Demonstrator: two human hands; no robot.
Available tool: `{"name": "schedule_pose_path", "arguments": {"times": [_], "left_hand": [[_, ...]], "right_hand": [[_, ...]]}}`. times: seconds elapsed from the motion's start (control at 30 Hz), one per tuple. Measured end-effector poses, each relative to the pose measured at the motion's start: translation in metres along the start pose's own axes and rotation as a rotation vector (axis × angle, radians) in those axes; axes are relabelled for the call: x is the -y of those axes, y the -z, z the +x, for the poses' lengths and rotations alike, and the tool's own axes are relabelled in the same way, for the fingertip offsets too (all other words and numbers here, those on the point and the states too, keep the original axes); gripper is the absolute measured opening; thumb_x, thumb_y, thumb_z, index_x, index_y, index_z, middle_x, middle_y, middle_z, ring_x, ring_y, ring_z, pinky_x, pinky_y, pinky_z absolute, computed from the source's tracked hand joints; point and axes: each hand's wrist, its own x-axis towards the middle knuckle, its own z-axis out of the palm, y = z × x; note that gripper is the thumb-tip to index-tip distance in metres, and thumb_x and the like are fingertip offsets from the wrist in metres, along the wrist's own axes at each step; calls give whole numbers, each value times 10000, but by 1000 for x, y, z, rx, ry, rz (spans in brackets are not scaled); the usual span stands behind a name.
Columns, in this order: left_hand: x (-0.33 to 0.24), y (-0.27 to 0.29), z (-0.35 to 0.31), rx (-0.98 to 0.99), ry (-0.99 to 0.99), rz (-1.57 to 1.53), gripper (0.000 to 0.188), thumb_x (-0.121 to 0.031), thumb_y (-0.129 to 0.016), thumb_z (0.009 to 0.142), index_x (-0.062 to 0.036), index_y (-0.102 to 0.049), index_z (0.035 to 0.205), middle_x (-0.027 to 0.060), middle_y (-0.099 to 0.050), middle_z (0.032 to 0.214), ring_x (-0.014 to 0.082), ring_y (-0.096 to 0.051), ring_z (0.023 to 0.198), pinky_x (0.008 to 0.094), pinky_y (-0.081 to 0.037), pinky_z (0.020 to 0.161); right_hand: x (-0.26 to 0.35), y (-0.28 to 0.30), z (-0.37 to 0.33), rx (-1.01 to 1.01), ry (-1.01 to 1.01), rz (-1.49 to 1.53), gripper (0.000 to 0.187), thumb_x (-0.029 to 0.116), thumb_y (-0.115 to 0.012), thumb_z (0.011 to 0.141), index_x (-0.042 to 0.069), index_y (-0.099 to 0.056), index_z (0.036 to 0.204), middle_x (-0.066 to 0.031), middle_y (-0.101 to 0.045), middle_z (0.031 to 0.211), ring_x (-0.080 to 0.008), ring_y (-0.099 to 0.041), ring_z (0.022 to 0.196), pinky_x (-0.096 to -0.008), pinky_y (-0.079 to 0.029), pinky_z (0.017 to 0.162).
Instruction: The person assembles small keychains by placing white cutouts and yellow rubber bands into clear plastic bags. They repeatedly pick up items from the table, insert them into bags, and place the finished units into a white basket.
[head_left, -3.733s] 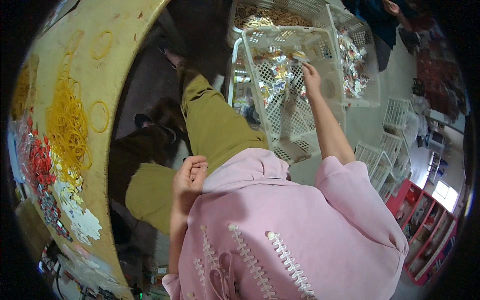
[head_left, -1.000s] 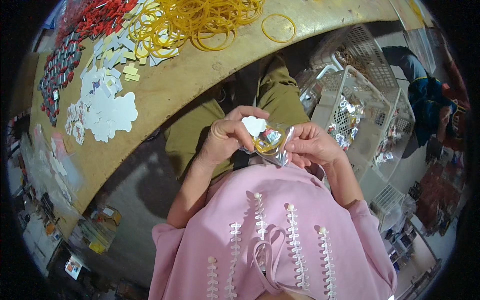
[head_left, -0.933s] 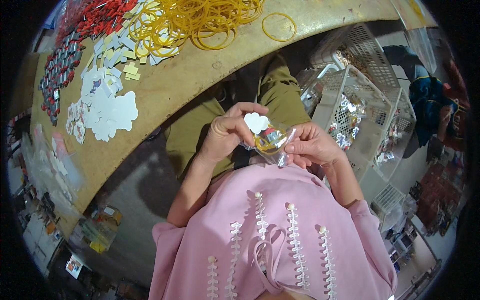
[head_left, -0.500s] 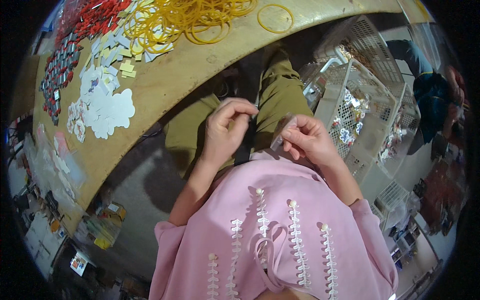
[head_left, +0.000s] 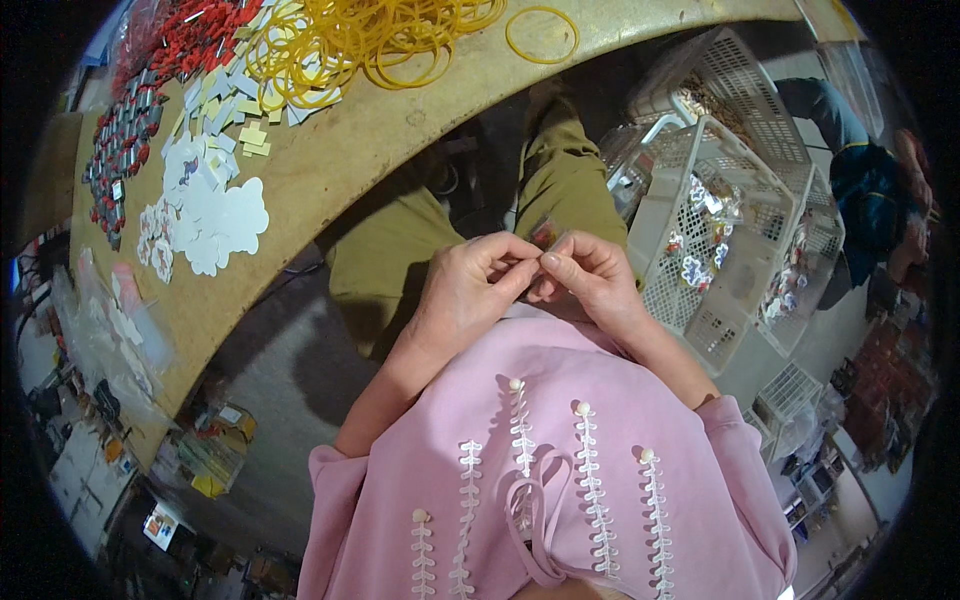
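Note:
Above my lap my two hands meet, their fingertips touching. My right hand is closed on a small clear plastic bag, which sticks out past the fingers with something reddish showing in it. My left hand is pinched at the bag's near side against the right thumb; what lies between its fingertips is too small and covered to make out.
The curved table bears yellow rubber bands, small yellow and white pieces, white scalloped cutouts, and red and grey parts. White plastic baskets with small packets stand at right. Another person's dark sleeve shows beyond.
My left hand has moved right and down to meet my right hand. The right hand has shifted slightly left, and the bag now points upward between the hands.

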Motion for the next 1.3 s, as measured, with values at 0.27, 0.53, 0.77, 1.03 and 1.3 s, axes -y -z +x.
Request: {"name": "schedule_pose_path", "arguments": {"times": [0.27, 0.53, 0.77, 1.03, 1.3], "left_hand": [[15, -7, 9, -394, -286, 416, 113, -15, -656, 852, -47, -621, 954, 91, -668, 756, 245, -679, 624, 352, -531, 554], [11, -1, 2, -368, -414, 505, 111, -14, -680, 822, -55, -689, 925, 105, -652, 878, 304, -660, 796, 397, -535, 688], [4, 11, 0, -312, -782, 619, 233, -13, -746, 691, -140, -739, 886, 1, -638, 904, 229, -612, 837, 345, -526, 711], [2, 21, -8, -163, -796, 632, 277, -29, -785, 659, -173, -740, 891, 22, -650, 1069, 260, -597, 1002, 365, -501, 848], [6, 15, -14, -368, -452, 475, 224, -52, -810, 685, -70, -695, 876, 109, -640, 1207, 300, -597, 1068, 400, -482, 905]], "right_hand": [[2, -10, -2, 4, -86, 15, 165, 112, -605, 994, 31, -599, 850, -17, -647, 794, -67, -614, 726, -225, -521, 671], [-14, -6, 3, 71, 63, -61, 115, 120, -615, 988, 17, -665, 972, -56, -699, 910, -107, -664, 822, -242, -552, 711], [0, 23, 21, 41, -391, 454, 406, 321, -426, 1054, -36, -577, 1176, -181, -691, 1068, -293, -718, 913, -390, -620, 743], [10, 32, 31, 325, -401, 415, 412, 274, -561, 1010, -42, -548, 1275, -159, -667, 1129, -252, -722, 926, -328, -655, 703], [4, 13, 19, 144, -242, 527, 272, 183, -600, 993, 42, -593, 1226, -62, -649, 1144, -157, -659, 1027, -376, -615, 882]]}}
